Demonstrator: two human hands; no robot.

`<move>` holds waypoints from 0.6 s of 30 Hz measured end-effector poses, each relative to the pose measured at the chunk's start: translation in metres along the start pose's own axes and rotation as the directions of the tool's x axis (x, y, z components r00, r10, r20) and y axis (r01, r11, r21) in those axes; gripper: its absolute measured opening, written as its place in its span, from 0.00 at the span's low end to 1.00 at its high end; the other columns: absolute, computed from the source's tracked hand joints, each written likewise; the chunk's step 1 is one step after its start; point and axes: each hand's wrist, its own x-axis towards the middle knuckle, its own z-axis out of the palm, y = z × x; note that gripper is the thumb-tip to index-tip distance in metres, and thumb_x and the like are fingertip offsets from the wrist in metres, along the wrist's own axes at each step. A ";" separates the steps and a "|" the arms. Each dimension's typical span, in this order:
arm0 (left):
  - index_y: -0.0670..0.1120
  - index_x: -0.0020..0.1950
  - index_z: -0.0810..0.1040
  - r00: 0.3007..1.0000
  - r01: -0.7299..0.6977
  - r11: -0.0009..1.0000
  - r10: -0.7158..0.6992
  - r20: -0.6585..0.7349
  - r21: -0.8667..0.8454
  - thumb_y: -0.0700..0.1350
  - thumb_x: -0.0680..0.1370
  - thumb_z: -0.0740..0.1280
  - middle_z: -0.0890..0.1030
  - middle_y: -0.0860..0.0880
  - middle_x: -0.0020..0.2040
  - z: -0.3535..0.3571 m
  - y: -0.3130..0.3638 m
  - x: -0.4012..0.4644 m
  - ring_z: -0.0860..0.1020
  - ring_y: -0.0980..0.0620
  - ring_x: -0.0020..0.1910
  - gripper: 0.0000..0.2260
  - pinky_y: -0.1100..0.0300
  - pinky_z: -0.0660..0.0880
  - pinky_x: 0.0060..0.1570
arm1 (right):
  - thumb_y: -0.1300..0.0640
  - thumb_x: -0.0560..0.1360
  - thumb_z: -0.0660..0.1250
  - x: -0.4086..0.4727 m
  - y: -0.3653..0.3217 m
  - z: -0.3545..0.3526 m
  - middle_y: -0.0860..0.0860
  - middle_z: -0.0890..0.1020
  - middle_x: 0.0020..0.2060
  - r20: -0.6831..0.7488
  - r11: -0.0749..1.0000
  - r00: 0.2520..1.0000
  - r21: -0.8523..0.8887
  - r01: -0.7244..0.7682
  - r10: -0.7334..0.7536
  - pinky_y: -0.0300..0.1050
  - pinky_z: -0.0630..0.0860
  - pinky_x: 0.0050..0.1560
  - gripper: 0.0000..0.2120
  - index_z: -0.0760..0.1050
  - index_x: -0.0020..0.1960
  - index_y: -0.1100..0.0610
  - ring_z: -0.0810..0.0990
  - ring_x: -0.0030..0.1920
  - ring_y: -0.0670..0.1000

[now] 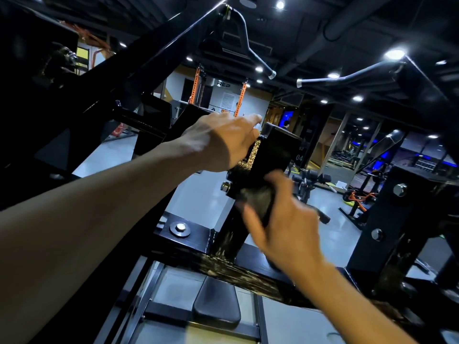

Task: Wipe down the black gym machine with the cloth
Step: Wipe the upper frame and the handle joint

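The black gym machine fills the view, and its upright post (275, 155) with a bolted bracket rises at centre. My left hand (223, 142) reaches in from the left and grips the post's upper left edge, fingers curled over the top. My right hand (283, 219), blurred by motion, holds a dark cloth (258, 199) pressed against the front of the post just below the bracket. Most of the cloth is hidden by my fingers and by blur.
A black padded seat (216, 301) lies below on the frame's cross beam (223, 266). Two pull handles (255, 53) (347, 76) hang overhead. A second black upright (397, 214) stands to the right. Orange racks and other machines stand on the grey floor beyond.
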 end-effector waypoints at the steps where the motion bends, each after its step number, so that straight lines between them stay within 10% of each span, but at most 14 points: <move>1: 0.49 0.79 0.65 1.000 -0.003 1.000 0.003 0.005 -0.004 0.51 0.88 0.52 0.73 0.52 0.29 0.000 0.000 0.000 0.72 0.55 0.27 0.20 0.60 0.63 0.28 | 0.42 0.76 0.71 -0.016 -0.003 0.008 0.49 0.83 0.37 0.080 0.998 0.995 -0.027 0.065 -0.063 0.43 0.70 0.24 0.26 0.66 0.65 0.54 0.81 0.28 0.55; 4: 0.48 0.80 0.64 1.000 -0.020 1.000 0.020 0.009 -0.018 0.50 0.88 0.52 0.73 0.52 0.29 -0.001 0.001 -0.001 0.72 0.56 0.26 0.21 0.64 0.64 0.26 | 0.38 0.79 0.66 -0.034 0.001 0.014 0.48 0.83 0.39 0.233 0.976 0.954 -0.063 0.208 -0.188 0.42 0.70 0.23 0.26 0.66 0.67 0.55 0.81 0.30 0.52; 10: 0.50 0.79 0.65 1.000 -0.020 1.000 0.020 -0.002 -0.003 0.51 0.87 0.53 0.74 0.51 0.30 0.000 -0.001 0.000 0.74 0.54 0.28 0.20 0.60 0.67 0.29 | 0.39 0.77 0.68 0.033 0.017 -0.020 0.52 0.83 0.40 -0.153 0.995 0.984 -0.008 -0.097 0.095 0.43 0.67 0.30 0.27 0.63 0.66 0.55 0.82 0.31 0.61; 18: 0.48 0.80 0.64 1.000 -0.027 0.999 0.027 0.013 -0.040 0.50 0.88 0.52 0.74 0.52 0.30 0.001 -0.001 -0.001 0.73 0.56 0.26 0.21 0.64 0.65 0.25 | 0.36 0.79 0.65 -0.032 0.009 0.010 0.48 0.83 0.37 0.176 0.991 0.976 -0.015 0.135 -0.131 0.44 0.72 0.22 0.26 0.67 0.66 0.55 0.81 0.29 0.53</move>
